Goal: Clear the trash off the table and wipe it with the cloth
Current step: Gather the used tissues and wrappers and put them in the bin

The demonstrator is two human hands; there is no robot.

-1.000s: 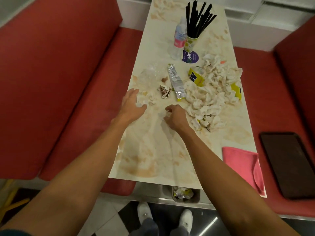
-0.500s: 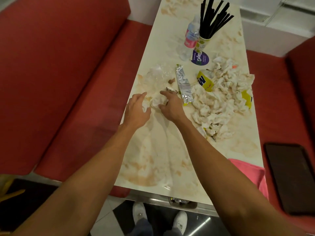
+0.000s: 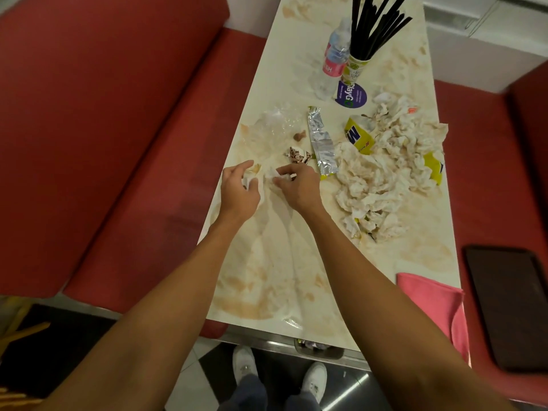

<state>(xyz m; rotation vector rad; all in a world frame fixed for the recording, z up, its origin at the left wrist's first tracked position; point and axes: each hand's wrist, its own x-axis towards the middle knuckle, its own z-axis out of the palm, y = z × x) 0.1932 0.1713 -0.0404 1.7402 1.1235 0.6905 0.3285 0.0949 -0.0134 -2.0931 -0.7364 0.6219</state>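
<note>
Trash: a heap of crumpled, stained napkins (image 3: 385, 179) is lying along the right edge of the table (image 3: 267, 262), with yellow wrappers (image 3: 358, 137) showing through. Cloth (image 3: 430, 301), pink and folded, is hanging over the near right corner. Left hand (image 3: 238, 189) is curling around a white tissue wad (image 3: 250, 180) at the left edge; right hand (image 3: 298, 189), just beside it, is pinching a small white scrap (image 3: 272, 174).

Glossy stained table (image 3: 302, 262), crumpled paper napkins (image 3: 382, 176), shiny foil wrapper (image 3: 321, 140).
</note>
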